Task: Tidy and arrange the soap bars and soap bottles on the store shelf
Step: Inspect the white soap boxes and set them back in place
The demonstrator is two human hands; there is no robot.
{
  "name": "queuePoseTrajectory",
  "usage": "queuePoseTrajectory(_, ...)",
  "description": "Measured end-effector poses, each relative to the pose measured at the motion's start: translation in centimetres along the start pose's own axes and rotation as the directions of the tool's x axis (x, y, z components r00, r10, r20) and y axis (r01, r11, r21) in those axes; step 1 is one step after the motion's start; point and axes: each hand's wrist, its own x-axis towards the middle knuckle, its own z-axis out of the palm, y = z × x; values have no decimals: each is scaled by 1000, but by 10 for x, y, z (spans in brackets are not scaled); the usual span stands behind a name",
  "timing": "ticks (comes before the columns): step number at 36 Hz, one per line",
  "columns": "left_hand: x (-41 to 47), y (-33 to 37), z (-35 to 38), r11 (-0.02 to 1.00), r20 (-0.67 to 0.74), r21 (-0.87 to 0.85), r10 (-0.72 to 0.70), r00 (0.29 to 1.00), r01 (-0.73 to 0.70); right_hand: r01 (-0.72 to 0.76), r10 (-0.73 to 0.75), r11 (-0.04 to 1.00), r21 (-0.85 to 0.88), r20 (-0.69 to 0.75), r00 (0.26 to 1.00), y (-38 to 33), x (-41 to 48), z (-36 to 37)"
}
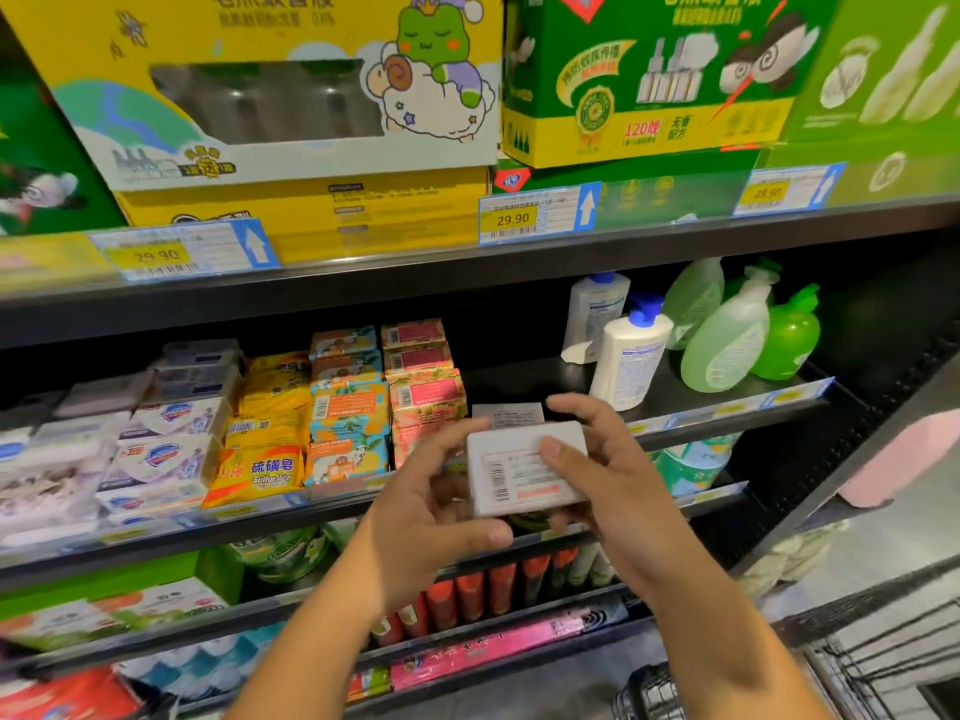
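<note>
**While two hands hold one white soap bar, stock fills the soap shelf behind it**

Where the soap shelf runs left of the white soap bar, it carries stacked boxed bars. The pink boxes are nearest, then the blue-and-orange boxes, the yellow sulfur soap packs and the white wrapped packs farthest away. Just behind the bar, a second white box lies on the bare black board. Up and right of the bar stand white bottles with blue caps, and beyond them green bottles, some leaning.

The left hand grips the bar's left edge, with the thumb curled beneath it. The right hand pinches its right side, with the thumb on the label. Both hands hide part of the shelf lip. Below and right of the bar is a wire basket whose contents cannot be seen. Above the bar, a yellow carton and a green carton sit over the price tags.
</note>
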Motion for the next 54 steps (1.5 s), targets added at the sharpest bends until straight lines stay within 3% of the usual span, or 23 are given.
queuePoseTrajectory(2,-1,-3,-4,998,18,56,11,1000,-12,-30,30,998,50,0,1000,0,0,1)
queuePoseTrajectory(5,0,-2,-10,931,-25,324,185,982,-167,-113,101,978,177,74,992,-3,1,5)
queuePoseTrajectory(9,-2,3,-16,905,-76,357,276,958,-233,-213,169,938,271,178,969,-5,2,12)
queuePoseTrajectory(13,-4,9,-20,877,-112,395,341,933,-273,-216,149,943,252,261,954,-5,2,11)
queuePoseTrajectory(16,-6,14,-20,939,-202,265,277,939,-220,-137,97,984,110,306,947,-5,3,8)
queuePoseTrajectory(19,-8,16,-16,987,-283,51,161,946,-152,-87,97,995,-52,248,964,-8,2,14)
queuePoseTrajectory(23,-10,17,-11,995,-298,4,99,950,-102,-72,79,996,-43,164,983,-11,3,23)
queuePoseTrajectory(27,-12,20,-13,993,-236,59,109,966,-98,-29,33,997,-67,68,997,-8,3,25)
queuePoseTrajectory(31,-13,11,-20,995,-47,-4,102,994,-102,-15,15,1000,9,53,998,-9,2,23)
queuePoseTrajectory(34,-11,10,-26,942,32,305,139,990,-142,-45,36,993,111,85,996,-11,3,21)
queuePoseTrajectory(37,-7,14,-28,828,-57,517,288,956,-218,-95,67,981,167,167,984,-11,5,17)
queuePoseTrajectory(39,-5,16,-28,857,-128,469,307,943,-215,-149,86,966,210,281,956,-10,6,12)
queuePoseTrajectory(42,-6,18,-25,957,-203,251,201,958,-147,-120,80,989,87,365,927,-8,6,6)
queuePoseTrajectory(45,-8,21,-23,974,-215,207,135,967,-89,-69,74,997,-27,313,947,-9,7,10)
queuePoseTrajectory(49,-10,21,-20,994,-214,97,75,974,-55,-35,34,999,0,197,980,-10,9,20)
queuePoseTrajectory(51,-10,19,-22,1000,-144,-8,29,989,-30,-19,22,999,-26,105,994,-9,10,23)
queuePoseTrajectory(54,-13,12,-28,995,3,83,58,998,-58,-52,53,999,-15,77,996,-9,9,24)
